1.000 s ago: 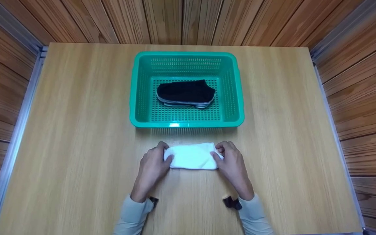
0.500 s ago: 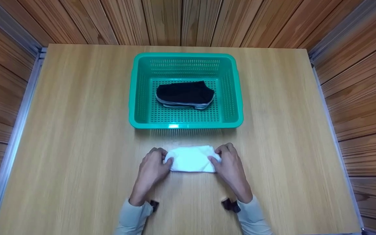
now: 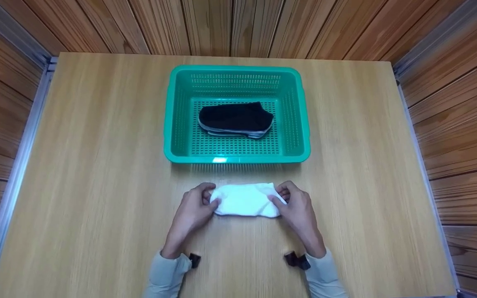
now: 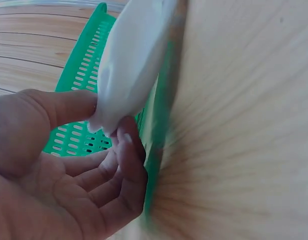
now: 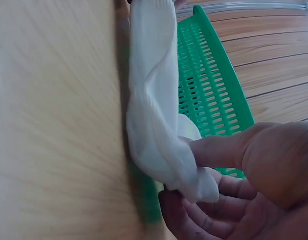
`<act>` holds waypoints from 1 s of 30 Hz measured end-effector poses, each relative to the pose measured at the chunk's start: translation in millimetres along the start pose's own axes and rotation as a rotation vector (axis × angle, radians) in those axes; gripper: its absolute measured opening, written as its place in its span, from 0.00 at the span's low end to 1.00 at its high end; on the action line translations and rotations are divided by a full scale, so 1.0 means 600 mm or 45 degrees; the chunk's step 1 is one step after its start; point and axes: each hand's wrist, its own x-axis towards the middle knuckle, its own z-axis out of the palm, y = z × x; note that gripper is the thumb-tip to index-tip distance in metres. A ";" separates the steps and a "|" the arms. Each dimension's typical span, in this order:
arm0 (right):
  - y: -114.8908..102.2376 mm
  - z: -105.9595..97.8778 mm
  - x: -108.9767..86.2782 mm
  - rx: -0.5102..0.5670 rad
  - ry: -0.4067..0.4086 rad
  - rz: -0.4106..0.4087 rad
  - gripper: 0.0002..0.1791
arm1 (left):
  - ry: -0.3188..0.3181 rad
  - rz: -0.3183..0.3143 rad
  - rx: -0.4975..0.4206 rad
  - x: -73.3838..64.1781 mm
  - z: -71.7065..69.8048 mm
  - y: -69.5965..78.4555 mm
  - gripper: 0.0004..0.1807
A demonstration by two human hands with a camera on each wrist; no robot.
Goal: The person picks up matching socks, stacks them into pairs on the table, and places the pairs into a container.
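Note:
A white sock lies stretched sideways between both hands, just in front of the basket. My left hand pinches its left end between thumb and fingertips; in the left wrist view the white fabric bunches a little at that pinch, and the other fingers curl beneath. At the opposite end, my right hand pinches the corner with thumb and fingers. The right wrist view shows the sock with creases and a fold running along it. Dark socks with pale edges lie stacked inside the green basket.
The perforated basket stands behind the hands, toward the back of the wooden table. Wood-plank walls enclose the table at the back and both sides, with metal rails along the side edges.
Over the last half second my right hand has shifted slightly right, drawing the sock's right corner outward. My left hand keeps its pinch, its fingers a bit more spread. The basket and dark socks stay put.

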 end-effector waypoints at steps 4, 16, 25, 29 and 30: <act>0.000 -0.009 0.002 0.058 -0.022 0.013 0.16 | 0.030 -0.011 0.032 0.004 -0.003 0.003 0.12; -0.002 -0.039 0.012 0.244 -0.097 0.024 0.11 | 0.151 -0.003 -0.056 0.009 -0.012 0.007 0.10; -0.016 -0.073 0.010 0.409 -0.163 0.018 0.10 | 0.060 0.086 -0.135 0.002 -0.039 0.030 0.14; -0.026 -0.095 0.015 0.419 -0.167 -0.028 0.11 | 0.013 0.116 -0.120 0.002 -0.058 0.056 0.15; -0.030 -0.099 0.017 0.423 -0.161 -0.041 0.11 | 0.006 0.122 -0.114 0.003 -0.062 0.062 0.15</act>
